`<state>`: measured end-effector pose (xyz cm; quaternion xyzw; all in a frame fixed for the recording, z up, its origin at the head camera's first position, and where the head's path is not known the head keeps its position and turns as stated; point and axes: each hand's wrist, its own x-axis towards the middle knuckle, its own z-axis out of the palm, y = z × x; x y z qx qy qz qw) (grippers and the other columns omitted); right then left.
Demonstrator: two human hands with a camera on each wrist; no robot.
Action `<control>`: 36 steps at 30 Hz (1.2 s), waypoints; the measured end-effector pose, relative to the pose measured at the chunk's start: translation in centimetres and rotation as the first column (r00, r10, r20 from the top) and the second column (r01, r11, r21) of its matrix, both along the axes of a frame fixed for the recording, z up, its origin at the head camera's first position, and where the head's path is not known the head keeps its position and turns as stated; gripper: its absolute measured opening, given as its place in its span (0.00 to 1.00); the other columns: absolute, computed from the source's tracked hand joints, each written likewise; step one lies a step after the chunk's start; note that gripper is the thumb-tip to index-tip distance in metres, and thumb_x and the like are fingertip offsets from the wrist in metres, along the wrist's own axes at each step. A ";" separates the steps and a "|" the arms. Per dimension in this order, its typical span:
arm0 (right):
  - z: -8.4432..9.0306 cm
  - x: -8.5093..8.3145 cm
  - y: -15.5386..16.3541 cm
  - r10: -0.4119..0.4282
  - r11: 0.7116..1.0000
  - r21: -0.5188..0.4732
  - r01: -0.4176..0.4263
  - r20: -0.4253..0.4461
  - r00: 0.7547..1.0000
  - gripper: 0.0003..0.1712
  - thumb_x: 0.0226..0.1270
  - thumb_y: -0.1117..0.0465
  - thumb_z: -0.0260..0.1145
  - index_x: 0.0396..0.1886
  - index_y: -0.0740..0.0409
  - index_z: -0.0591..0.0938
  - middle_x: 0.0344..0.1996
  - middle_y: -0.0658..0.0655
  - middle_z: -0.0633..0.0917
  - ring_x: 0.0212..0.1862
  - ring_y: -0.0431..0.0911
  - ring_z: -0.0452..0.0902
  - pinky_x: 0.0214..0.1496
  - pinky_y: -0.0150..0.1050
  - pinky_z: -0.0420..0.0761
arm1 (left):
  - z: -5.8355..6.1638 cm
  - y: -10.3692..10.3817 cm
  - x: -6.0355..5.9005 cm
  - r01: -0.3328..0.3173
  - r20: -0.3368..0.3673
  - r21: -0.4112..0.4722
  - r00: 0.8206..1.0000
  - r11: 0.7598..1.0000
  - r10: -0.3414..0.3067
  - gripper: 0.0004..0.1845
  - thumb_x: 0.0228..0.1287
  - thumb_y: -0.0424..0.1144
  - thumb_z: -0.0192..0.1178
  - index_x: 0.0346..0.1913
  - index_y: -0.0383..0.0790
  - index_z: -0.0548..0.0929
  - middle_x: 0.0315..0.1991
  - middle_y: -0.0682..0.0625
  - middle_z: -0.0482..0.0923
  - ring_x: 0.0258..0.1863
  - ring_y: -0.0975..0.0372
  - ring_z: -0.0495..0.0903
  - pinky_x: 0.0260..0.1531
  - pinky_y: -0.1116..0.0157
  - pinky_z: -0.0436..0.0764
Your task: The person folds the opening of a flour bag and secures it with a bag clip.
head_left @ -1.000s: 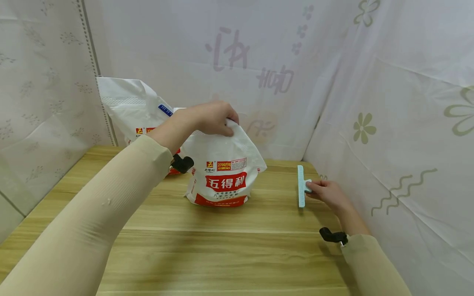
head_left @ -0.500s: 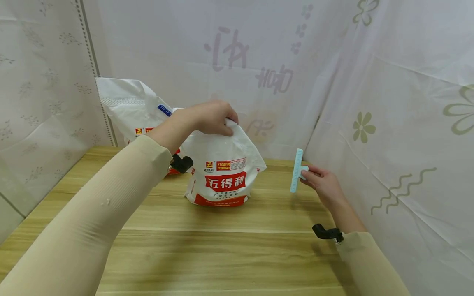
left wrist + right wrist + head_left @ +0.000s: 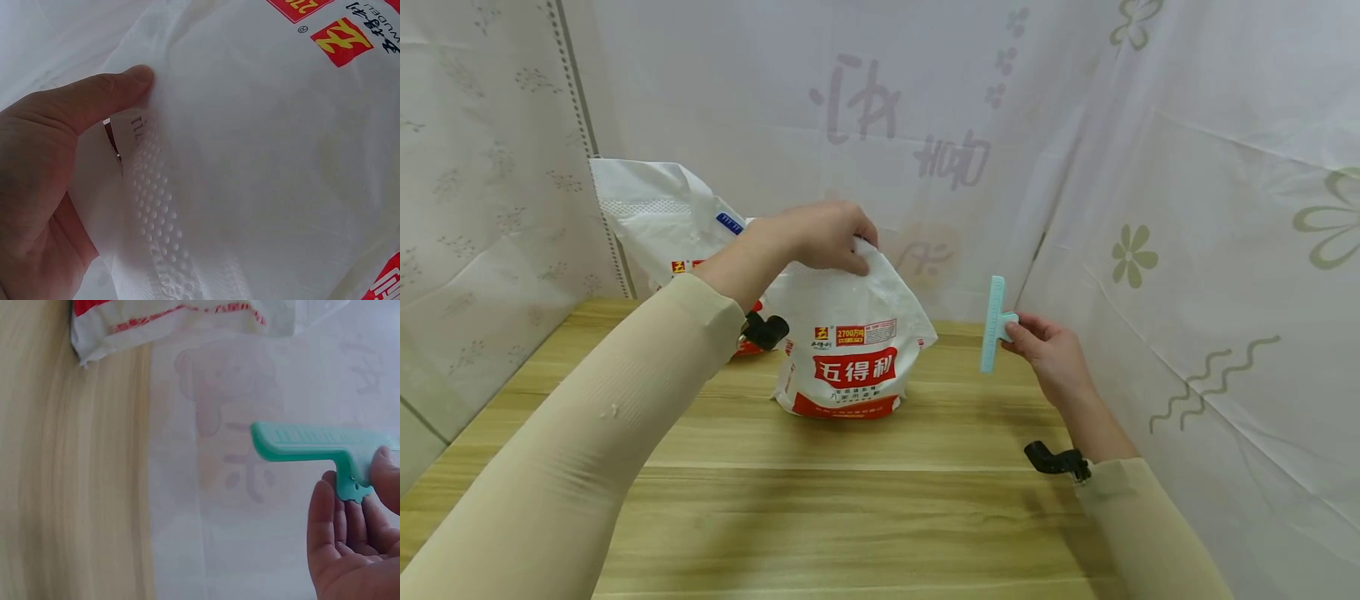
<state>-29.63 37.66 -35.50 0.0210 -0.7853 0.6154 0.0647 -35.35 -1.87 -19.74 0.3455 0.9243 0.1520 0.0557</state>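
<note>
— Hand on the left [image 3: 820, 240]: what has it got?

— It pinches the folded top of the white bag [image 3: 853, 350], which stands upright on the wooden table [image 3: 880, 500] near the middle. The left wrist view shows the thumb [image 3: 94, 100] pressed against the dimpled seal strip of that bag.

— Anything behind it?

— A second white bag [image 3: 658, 221] leans against the back wall, partly hidden by the left forearm.

— And the right hand [image 3: 1048, 354]?

— Its fingers grip the tab of a mint-green sealing clip [image 3: 992, 323], held upright in the air above the table, to the right of the front bag and apart from it. From the right wrist view, the clip [image 3: 319, 445] sticks out past the fingertips [image 3: 325, 500].
</note>
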 end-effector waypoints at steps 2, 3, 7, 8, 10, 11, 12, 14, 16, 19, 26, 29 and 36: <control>0.4 0.0 -0.4 -0.019 1.000 0.003 0.019 -0.023 1.000 0.32 0.82 0.54 0.69 0.74 0.72 0.76 0.47 0.39 0.88 0.48 0.35 0.88 0.55 0.29 0.88 | 0.0 0.0 0.1 -0.010 0.006 0.000 1.000 1.000 0.010 0.13 0.77 0.41 0.66 0.58 0.44 0.89 0.51 0.46 0.89 0.41 0.54 0.89 0.46 0.59 0.92; 0.6 0.0 -0.6 -0.030 1.000 -0.012 0.029 -0.034 0.999 0.29 0.82 0.55 0.70 0.71 0.71 0.78 0.46 0.40 0.88 0.47 0.35 0.87 0.55 0.29 0.88 | 0.1 -0.1 0.1 -0.015 0.007 0.000 1.000 1.000 0.015 0.13 0.77 0.41 0.67 0.59 0.44 0.89 0.51 0.46 0.89 0.41 0.53 0.89 0.47 0.59 0.92; 1.4 0.1 -1.2 -0.079 0.997 -0.032 0.076 -0.080 0.994 0.15 0.80 0.58 0.71 0.56 0.64 0.83 0.39 0.41 0.89 0.42 0.35 0.86 0.50 0.27 0.88 | 0.1 -0.2 0.2 -0.029 0.008 0.002 1.000 1.000 0.029 0.14 0.77 0.43 0.68 0.59 0.44 0.89 0.52 0.46 0.89 0.42 0.53 0.89 0.47 0.58 0.92; 1.6 0.2 -1.3 -0.091 0.995 -0.040 0.088 -0.088 0.992 0.13 0.80 0.58 0.72 0.53 0.63 0.84 0.37 0.41 0.89 0.40 0.35 0.86 0.49 0.26 0.87 | 0.0 -0.2 0.2 -0.031 0.006 0.002 1.000 1.000 0.031 0.14 0.77 0.43 0.68 0.59 0.44 0.89 0.52 0.46 0.89 0.42 0.53 0.89 0.47 0.58 0.92; 1.9 0.2 -1.4 -0.109 0.993 -0.062 0.104 -0.097 0.989 0.09 0.79 0.60 0.72 0.48 0.61 0.85 0.34 0.40 0.89 0.37 0.35 0.86 0.46 0.26 0.87 | 0.0 -0.2 0.3 -0.035 0.006 0.002 0.999 0.999 0.035 0.14 0.76 0.43 0.68 0.59 0.44 0.89 0.52 0.46 0.88 0.42 0.53 0.89 0.48 0.57 0.93; 2.1 0.1 -1.4 -0.116 0.991 -0.071 0.109 -0.099 0.988 0.08 0.79 0.60 0.72 0.47 0.61 0.85 0.33 0.40 0.89 0.36 0.35 0.86 0.46 0.26 0.87 | 0.0 -0.2 0.3 -0.038 0.003 0.001 0.999 0.999 0.038 0.15 0.76 0.44 0.69 0.59 0.44 0.89 0.52 0.46 0.88 0.42 0.53 0.90 0.47 0.57 0.93; 2.3 0.1 -1.4 -0.117 0.991 -0.079 0.110 -0.093 0.989 0.07 0.79 0.60 0.72 0.47 0.60 0.86 0.33 0.40 0.89 0.36 0.35 0.86 0.46 0.26 0.87 | 0.0 -0.2 0.2 -0.040 0.001 0.000 0.999 0.999 0.040 0.15 0.76 0.44 0.69 0.59 0.44 0.89 0.52 0.46 0.88 0.42 0.52 0.90 0.47 0.57 0.93; 2.5 0.1 -1.4 -0.117 0.987 -0.118 0.107 -0.081 0.990 0.05 0.79 0.60 0.72 0.45 0.57 0.86 0.34 0.41 0.89 0.36 0.35 0.86 0.47 0.26 0.87 | 0.0 -0.2 0.3 -0.044 0.000 0.000 0.999 0.999 0.044 0.15 0.76 0.45 0.69 0.59 0.44 0.89 0.52 0.46 0.88 0.42 0.52 0.90 0.47 0.57 0.93; 2.8 0.0 -1.3 -0.100 0.983 -0.162 0.088 -0.065 0.993 0.04 0.79 0.59 0.71 0.45 0.54 0.87 0.35 0.42 0.90 0.38 0.35 0.87 0.48 0.26 0.87 | 0.1 -0.2 0.3 -0.047 -0.001 0.001 0.999 0.999 0.047 0.15 0.76 0.45 0.70 0.59 0.44 0.89 0.52 0.47 0.88 0.42 0.52 0.90 0.47 0.57 0.93; 3.1 -0.2 -1.4 -0.054 0.962 -0.269 0.039 -0.051 0.997 0.03 0.79 0.59 0.70 0.43 0.51 0.88 0.37 0.43 0.90 0.41 0.35 0.87 0.50 0.26 0.87 | 0.1 -0.2 0.3 -0.050 0.001 0.002 0.999 0.999 0.050 0.15 0.75 0.45 0.70 0.59 0.44 0.89 0.52 0.47 0.88 0.42 0.52 0.90 0.47 0.57 0.93; 3.3 -0.8 -2.2 0.057 0.906 -0.416 -0.076 -0.060 0.997 0.11 0.82 0.63 0.65 0.40 0.51 0.91 0.38 0.47 0.90 0.42 0.37 0.86 0.48 0.28 0.87 | 0.1 -0.2 0.1 -0.044 -0.012 -0.010 0.999 0.999 0.044 0.14 0.75 0.45 0.70 0.57 0.44 0.90 0.50 0.47 0.89 0.41 0.53 0.89 0.47 0.58 0.92; 3.4 -0.9 -2.5 0.086 0.896 -0.432 -0.101 -0.054 0.995 0.13 0.83 0.64 0.63 0.40 0.50 0.92 0.38 0.47 0.90 0.42 0.37 0.86 0.48 0.28 0.86 | 0.2 -0.2 0.1 -0.042 -0.016 -0.012 0.999 0.999 0.041 0.14 0.75 0.45 0.70 0.57 0.44 0.90 0.50 0.47 0.88 0.41 0.54 0.89 0.47 0.58 0.92; 4.0 -1.6 -3.7 0.097 0.900 -0.424 -0.104 -0.038 0.995 0.11 0.82 0.62 0.65 0.39 0.51 0.91 0.37 0.46 0.89 0.42 0.38 0.84 0.49 0.28 0.85 | 0.3 -0.2 0.3 -0.046 -0.015 -0.009 0.999 0.999 0.046 0.15 0.75 0.45 0.70 0.58 0.44 0.90 0.51 0.47 0.88 0.42 0.53 0.89 0.47 0.58 0.92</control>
